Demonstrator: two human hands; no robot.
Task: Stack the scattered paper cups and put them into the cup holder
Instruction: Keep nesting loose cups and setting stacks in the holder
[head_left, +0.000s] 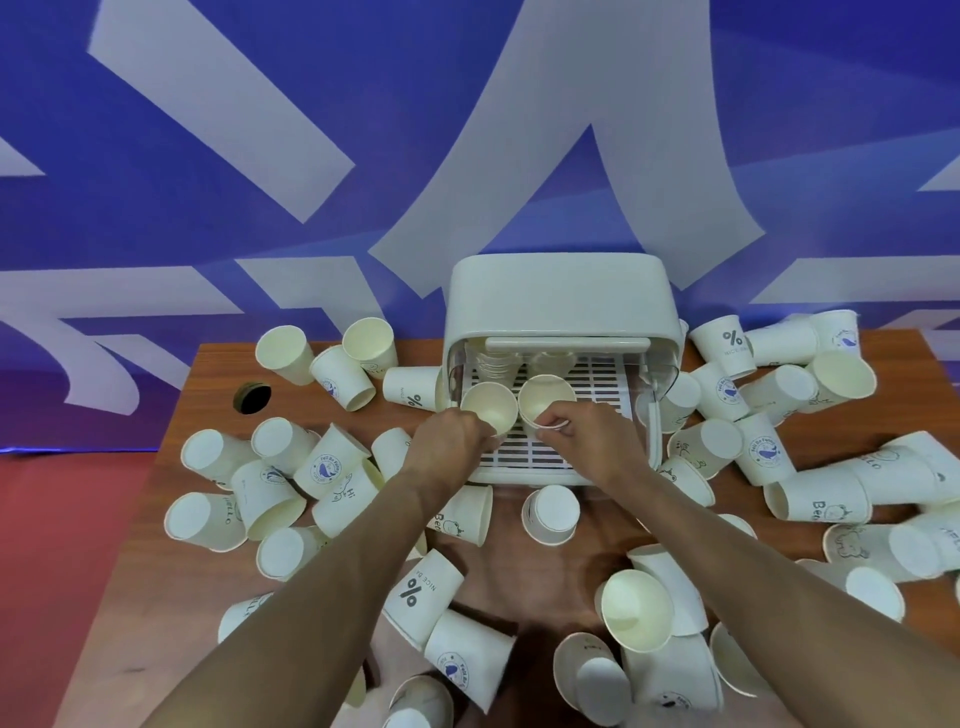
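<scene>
A white cup holder box (561, 296) stands at the back middle of the table, its front open and a slatted tray (605, 387) inside. My left hand (449, 434) grips a paper cup (491, 404) over the tray, mouth facing me. Beside it my right hand (576, 428) holds a second paper cup (545, 397) by its rim. Stacked cups (493, 364) stand at the back of the tray. Several loose paper cups (332, 467) lie scattered all around the holder.
The wooden table (545, 571) has a round cable hole (252, 397) at the back left. Cups crowd the left, right (769, 452) and near (639, 618) sides. A blue and white banner (208, 156) hangs behind. Red floor (62, 545) shows at the left.
</scene>
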